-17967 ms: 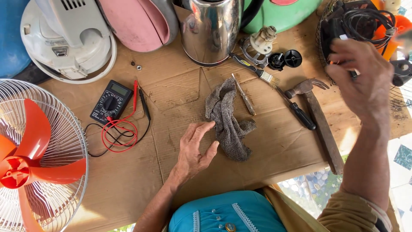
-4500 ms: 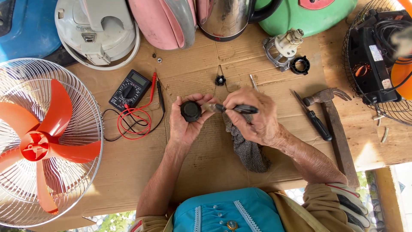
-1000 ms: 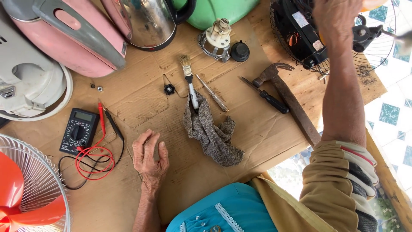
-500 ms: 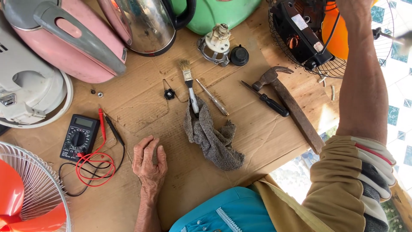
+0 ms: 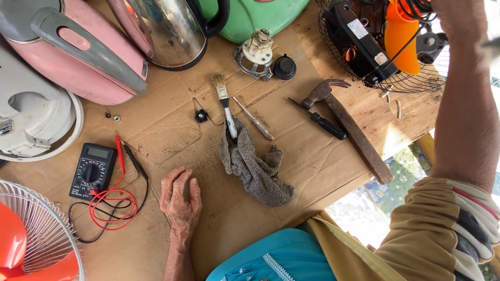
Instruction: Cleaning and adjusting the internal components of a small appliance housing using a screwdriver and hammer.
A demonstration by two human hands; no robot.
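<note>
The left hand (image 5: 180,200) lies flat and spread on the cardboard-covered table (image 5: 156,130), holding nothing, just left of the grey rag (image 5: 255,169), while the right hand (image 5: 458,21) reaches up to the orange fan (image 5: 385,41) far to the rag's upper right; its fingers run out of view, so I cannot tell its grip. Judging by this, work on the fan's motor housing is in hand, and the paintbrush (image 5: 225,104), screwdriver (image 5: 253,118) and hammer (image 5: 346,125) lie just above and right of the rag.

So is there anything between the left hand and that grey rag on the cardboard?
Nothing visible. The left hand rests flat on the cardboard, and only bare cardboard lies between it and the grey rag just to its right. The paintbrush lies with its handle end on the rag's far end, away from the hand.
</note>
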